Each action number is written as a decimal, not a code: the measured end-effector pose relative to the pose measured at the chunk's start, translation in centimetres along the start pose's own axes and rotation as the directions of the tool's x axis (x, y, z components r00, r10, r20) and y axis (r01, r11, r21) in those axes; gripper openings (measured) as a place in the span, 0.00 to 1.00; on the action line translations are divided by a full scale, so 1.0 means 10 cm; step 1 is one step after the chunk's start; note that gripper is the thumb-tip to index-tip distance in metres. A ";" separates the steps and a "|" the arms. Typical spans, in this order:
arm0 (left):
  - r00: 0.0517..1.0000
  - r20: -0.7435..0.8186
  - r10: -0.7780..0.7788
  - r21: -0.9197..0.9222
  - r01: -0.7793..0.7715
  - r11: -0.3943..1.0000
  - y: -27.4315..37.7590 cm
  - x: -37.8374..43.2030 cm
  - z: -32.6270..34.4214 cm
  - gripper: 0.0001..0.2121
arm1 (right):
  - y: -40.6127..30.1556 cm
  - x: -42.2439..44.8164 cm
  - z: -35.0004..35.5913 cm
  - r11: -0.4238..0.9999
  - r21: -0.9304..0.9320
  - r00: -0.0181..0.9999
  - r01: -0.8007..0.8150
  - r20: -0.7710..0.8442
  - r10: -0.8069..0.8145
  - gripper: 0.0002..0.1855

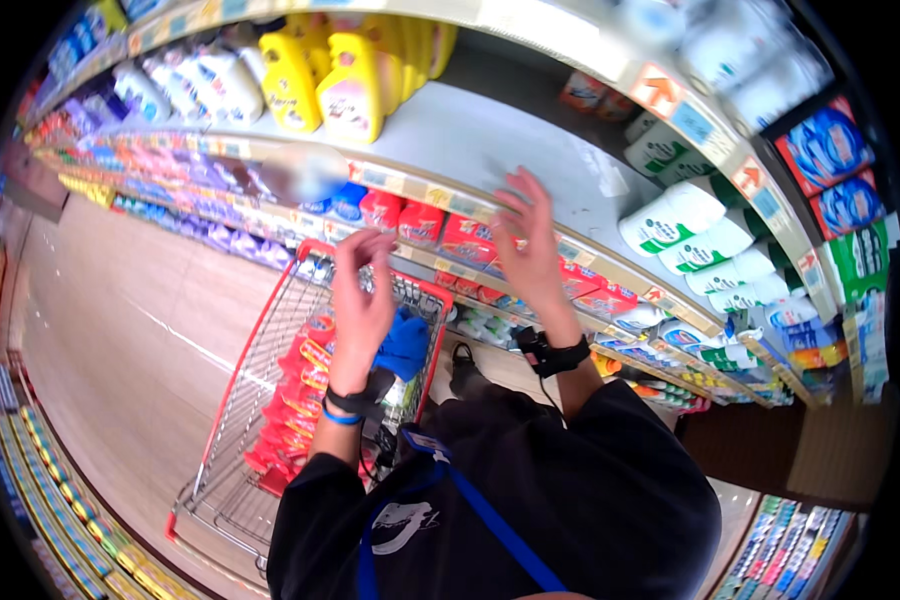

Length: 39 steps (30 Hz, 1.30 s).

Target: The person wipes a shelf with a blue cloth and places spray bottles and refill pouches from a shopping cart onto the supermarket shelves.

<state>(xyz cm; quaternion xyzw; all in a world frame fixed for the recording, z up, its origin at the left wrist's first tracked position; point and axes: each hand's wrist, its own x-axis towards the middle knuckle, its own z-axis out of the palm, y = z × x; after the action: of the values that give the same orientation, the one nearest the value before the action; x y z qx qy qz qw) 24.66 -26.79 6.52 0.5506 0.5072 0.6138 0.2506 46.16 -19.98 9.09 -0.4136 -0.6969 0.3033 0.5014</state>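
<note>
My left hand (364,292) is raised over the far part of a metal shopping cart (229,390), its fingers curled loosely with nothing seen in them. My right hand (526,244) is lifted at the edge of a grey shelf (487,127), fingers apart and holding nothing. Red packages (292,412) lie in a row in the cart, with a blue item (403,345) beside them. On the shelf stand yellow bottles (349,94) towards the left and white-and-green containers (671,217) towards the right. Red packs (469,238) sit on the shelf below.
White bottles (210,86) fill the shelf's far left. An upper shelf edge (555,34) with price tags curves above. The tiled floor (112,300) runs left of the cart, and another stocked shelf (67,495) lines the lower left. Blue-and-red packs (829,150) stand at right.
</note>
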 end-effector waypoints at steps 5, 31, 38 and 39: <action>0.922 0.354 0.157 -0.108 -0.126 0.986 0.29 1.11 1.28 0.20 | 0.22 0.16 -0.99 0.979 0.078 0.963 -0.189 -0.179 0.200 0.37; 0.846 0.522 -0.109 -0.019 0.139 0.990 -0.01 2.33 2.11 0.16 | 0.91 0.62 -1.33 0.990 -0.011 0.958 -0.140 -0.255 0.133 0.49; 0.770 0.617 -0.162 0.085 0.140 0.987 -0.11 2.02 1.32 0.16 | 1.11 1.02 -1.43 0.974 -0.225 0.978 -0.023 -0.206 -0.024 0.57; 0.772 0.611 -0.172 0.073 0.161 0.984 -0.02 1.93 1.25 0.17 | 1.00 1.06 -1.47 0.969 -0.246 0.986 0.028 -0.152 -0.067 0.57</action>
<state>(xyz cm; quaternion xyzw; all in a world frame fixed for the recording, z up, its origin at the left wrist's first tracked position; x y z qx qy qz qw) 31.06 -5.63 12.95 0.6754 0.4498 0.3722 0.4506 61.19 -5.79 10.08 -0.4780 -0.6961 0.1696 0.5082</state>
